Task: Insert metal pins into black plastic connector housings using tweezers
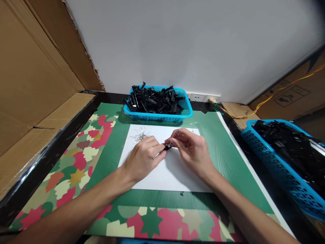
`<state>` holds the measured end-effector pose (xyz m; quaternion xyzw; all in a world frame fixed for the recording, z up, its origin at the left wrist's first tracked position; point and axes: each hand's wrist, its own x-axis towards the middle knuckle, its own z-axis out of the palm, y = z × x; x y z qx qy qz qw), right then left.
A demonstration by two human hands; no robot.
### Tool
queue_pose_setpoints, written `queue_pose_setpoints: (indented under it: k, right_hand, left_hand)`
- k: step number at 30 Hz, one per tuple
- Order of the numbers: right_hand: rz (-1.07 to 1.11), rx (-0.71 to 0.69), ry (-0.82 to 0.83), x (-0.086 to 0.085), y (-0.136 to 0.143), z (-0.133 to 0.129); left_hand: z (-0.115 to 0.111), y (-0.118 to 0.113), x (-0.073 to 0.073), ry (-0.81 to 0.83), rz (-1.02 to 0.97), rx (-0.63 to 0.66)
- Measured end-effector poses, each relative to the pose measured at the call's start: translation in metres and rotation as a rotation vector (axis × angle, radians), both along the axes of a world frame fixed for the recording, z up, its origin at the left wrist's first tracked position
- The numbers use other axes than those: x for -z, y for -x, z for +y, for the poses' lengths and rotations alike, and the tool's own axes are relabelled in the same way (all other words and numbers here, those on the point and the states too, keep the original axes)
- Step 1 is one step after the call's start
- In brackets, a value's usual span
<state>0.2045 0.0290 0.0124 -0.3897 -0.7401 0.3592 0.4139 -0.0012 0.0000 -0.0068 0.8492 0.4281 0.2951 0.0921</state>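
Left hand [146, 154] and right hand [193, 145] meet at small black part [167, 147]

Nearest: green mat [114, 198] with camouflage-like border, tiny dark scraps [181, 193] just below white sheet [175, 174]. Black part is over middle of sheet, pinched in left fingertips. Right thumb and fingers grip thin metallic item [176, 133], type unclear, right beside the part. Beyond left hand: loose pile of thin wire-like bits [141, 136] on sheet. Right side: blue basket [284, 167], heaped with black pieces [286, 140]. Farther, past sheet: second blue basket [157, 117], also black pieces, near wall socket [198, 97].
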Motion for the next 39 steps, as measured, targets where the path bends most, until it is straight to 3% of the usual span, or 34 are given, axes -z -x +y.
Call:
queue_pose_setpoints:
  k: [7,18,21,24,27,30,33,39]
  right_hand:
    - [-0.037,0.032,-0.068,-0.003,0.007,-0.004]
    - [-0.004,0.04,-0.093,0.01,0.012,-0.007]
    - [0.139,0.066,-0.06,0.003,0.005,0.0]
    - [0.216,0.156,-0.081,-0.011,-0.021,0.014]
    - [0.028,0.143,-0.076,-0.025,-0.056,0.027]
    - [-0.308,-0.023,-0.004,-0.029,-0.081,0.032]
    - [-0.512,-0.132,0.006,-0.023,-0.085,0.032]
    - [-0.525,-0.199,0.006,-0.01,-0.077,0.033]
  left_hand:
    - [-0.001,-0.002,-0.001,0.011,-0.011,-0.003]
    - [0.001,-0.001,0.004,0.043,-0.112,-0.012]
    - [0.003,-0.002,0.005,0.044,-0.162,-0.062]
    - [0.005,-0.001,0.004,0.05,-0.273,-0.175]
    - [0.007,-0.001,0.0,0.105,-0.347,-0.257]
    - [0.008,-0.001,-0.002,0.191,-0.405,-0.271]
    - [0.006,-0.002,-0.003,0.279,-0.467,-0.29]
    - [0.002,-0.006,-0.004,0.45,-0.608,-0.229]
